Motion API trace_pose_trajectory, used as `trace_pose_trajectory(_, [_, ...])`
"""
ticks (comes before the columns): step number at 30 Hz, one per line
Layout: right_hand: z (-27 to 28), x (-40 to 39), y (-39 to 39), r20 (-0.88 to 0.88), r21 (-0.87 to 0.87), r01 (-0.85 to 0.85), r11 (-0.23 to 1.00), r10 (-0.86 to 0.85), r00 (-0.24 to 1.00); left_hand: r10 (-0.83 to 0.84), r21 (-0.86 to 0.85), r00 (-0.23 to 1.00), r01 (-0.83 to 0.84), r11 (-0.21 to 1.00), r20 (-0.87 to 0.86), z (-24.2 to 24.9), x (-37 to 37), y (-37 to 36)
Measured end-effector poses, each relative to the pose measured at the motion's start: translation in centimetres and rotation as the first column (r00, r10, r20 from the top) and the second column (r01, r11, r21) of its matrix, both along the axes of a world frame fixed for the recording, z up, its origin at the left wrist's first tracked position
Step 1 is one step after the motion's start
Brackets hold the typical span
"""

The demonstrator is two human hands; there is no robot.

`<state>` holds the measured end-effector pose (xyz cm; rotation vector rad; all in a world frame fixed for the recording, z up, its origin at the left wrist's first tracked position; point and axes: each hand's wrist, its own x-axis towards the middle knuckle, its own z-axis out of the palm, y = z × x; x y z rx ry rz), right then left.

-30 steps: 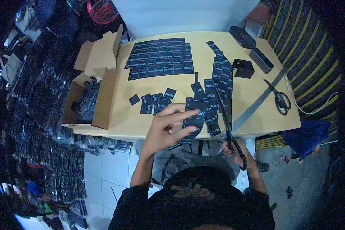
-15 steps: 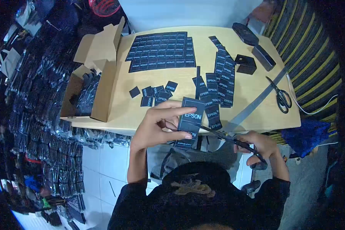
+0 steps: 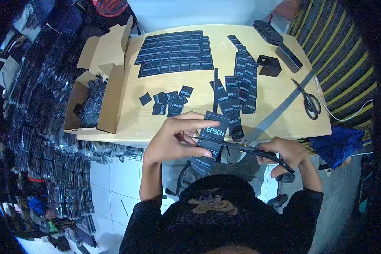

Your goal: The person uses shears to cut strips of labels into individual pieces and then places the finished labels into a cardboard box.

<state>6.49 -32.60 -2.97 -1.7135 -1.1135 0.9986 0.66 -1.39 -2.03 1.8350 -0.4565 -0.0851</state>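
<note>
A black strip of labels printed EPSON (image 3: 216,131) is pinched between the fingers and thumb of my left hand (image 3: 171,137), just off the table's front edge. My right hand (image 3: 285,152) grips black-handled scissors (image 3: 254,150), whose blades lie across the strip between two labels. The blade tips point toward my left palm. Below the thumb, the strip's lower end hangs at a slant. Beyond my left hand, several separate square labels (image 3: 176,104) lie loosely together on the table.
Uncut label sheets (image 3: 173,51) lie at the back, with more label strips (image 3: 229,95) right of centre. An open cardboard box (image 3: 110,99) holding dark pieces stands left. Spare scissors (image 3: 312,106), a small black box (image 3: 269,67) and a long dark case (image 3: 288,59) sit right.
The scissors have moved left, so their blades now reach across the strip's width. The strip has tilted slightly, and its lower end has swung. My left hand keeps its pinch.
</note>
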Motion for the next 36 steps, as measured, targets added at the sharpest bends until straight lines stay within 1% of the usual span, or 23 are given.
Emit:
trace_pose_trajectory(3, [-0.4, 0.1, -0.2, 0.010, -0.005, -0.022, 1.000, 0.022, 1.000, -0.025, 0.000, 0.999, 0.025, 1.000, -0.020, -0.1, 0.1, 0.1])
trace_pose_trajectory(5, [-0.7, 0.1, -0.3, 0.011, 0.023, -0.029, 0.999, 0.029, 1.000, -0.022, -0.004, 1.000, 0.022, 1.000, -0.009, -0.2, 0.0, 0.0])
trace_pose_trajectory(6, [-0.7, 0.1, -0.3, 0.012, 0.024, -0.029, 0.999, 0.029, 1.000, -0.023, -0.011, 0.999, 0.023, 1.000, -0.036, -0.2, -0.1, -0.1])
trace_pose_trajectory(7, [-0.6, 0.2, -0.2, 0.016, 0.009, -0.027, 1.000, 0.027, 1.000, -0.024, -0.011, 0.999, 0.023, 1.000, -0.036, 0.0, -0.1, -0.1])
trace_pose_trajectory(9, [-0.4, 0.1, -0.2, 0.020, -0.006, -0.025, 1.000, 0.025, 0.999, 0.016, 0.009, 0.994, -0.015, 1.000, -0.112, 0.4, -0.2, -0.3])
trace_pose_trajectory(10, [-0.3, 0.0, -0.2, 0.003, -0.023, -0.013, 1.000, 0.013, 1.000, -0.001, -0.031, 0.998, -0.001, 1.000, -0.055, 0.0, -0.1, -0.4])
trace_pose_trajectory(11, [-0.3, 0.0, -0.2, -0.013, -0.041, -0.003, 0.999, 0.002, 1.000, -0.001, -0.032, 0.998, -0.001, 1.000, -0.055, 0.0, -0.2, -0.4])
trace_pose_trajectory(13, [-0.2, -0.1, -0.2, -0.029, -0.058, 0.008, 0.998, -0.010, 1.000, 0.022, -0.008, 0.993, -0.024, 1.000, -0.114, 0.0, -0.2, -0.4])
trace_pose_trajectory(14, [-0.1, -0.1, -0.3, -0.051, -0.058, 0.013, 0.998, -0.016, 0.999, 0.022, -0.009, 0.993, -0.023, 1.000, -0.114, 0.0, -0.2, -0.3])
trace_pose_trajectory(16, [-0.2, 0.0, -0.3, -0.072, -0.057, 0.018, 0.998, -0.022, 0.997, -0.038, -0.005, 0.999, 0.038, 0.999, -0.020, 0.0, 0.0, -0.1])
trace_pose_trajectory(18, [-0.4, 0.1, -0.3, -0.006, -0.013, -0.018, 1.000, 0.017, 1.000, -0.034, -0.013, 0.999, 0.033, 0.999, -0.015, -0.1, 0.0, -0.2])
trace_pose_trajectory(19, [-0.2, 0.2, -0.3, -0.006, -0.013, -0.018, 1.000, 0.018, 1.000, -0.029, -0.021, 1.000, 0.028, 0.999, -0.011, -0.1, 0.0, -0.2])
trace_pose_trajectory(21, [0.3, 0.3, -0.3, -0.036, -0.064, -0.079, 0.995, 0.077, 0.996, -0.029, -0.022, 1.000, 0.029, 0.999, -0.005, -0.1, 0.0, -0.3])
trace_pose_trajectory(23, [0.4, 0.3, -0.3, -0.010, -0.057, -0.073, 0.996, 0.072, 0.997, -0.030, -0.024, 1.000, 0.030, 0.999, 0.000, 0.0, 0.0, -0.3])
trace_pose_trajectory(25, [0.5, 0.2, -0.2, 0.014, -0.050, -0.068, 0.996, 0.069, 0.997, -0.033, -0.034, 0.999, 0.032, 0.999, -0.039, 0.0, 0.0, -0.3])
trace_pose_trajectory(27, [0.5, 0.1, -0.3, -0.042, -0.068, -0.025, 0.997, 0.022, 0.999, -0.021, -0.035, 0.998, 0.019, 0.999, -0.055, -0.1, 0.0, -0.3])
trace_pose_trajectory(29, [0.2, 0.1, -0.6, -0.074, -0.084, -0.013, 0.996, 0.007, 0.997, -0.026, -0.017, 1.000, 0.026, 1.000, -0.014, -0.1, 0.2, -0.3])
trace_pose_trajectory(31, [0.0, 0.1, -0.8, -0.106, -0.101, -0.004, 0.995, -0.007, 0.994, -0.022, -0.020, 0.999, 0.021, 1.000, -0.033, -0.2, 0.2, -0.3])
trace_pose_trajectory(33, [-0.1, 0.1, -0.9, -0.004, -0.045, 0.002, 0.999, -0.002, 1.000, -0.016, -0.024, 0.997, 0.014, 1.000, -0.069, -0.3, 0.2, -0.2])
trace_pose_trajectory(36, [0.4, 0.0, -0.7, -0.022, -0.088, 0.026, 0.996, -0.028, 0.999, -0.006, 0.002, 0.997, 0.006, 1.000, -0.073, -0.2, 0.2, -0.2])
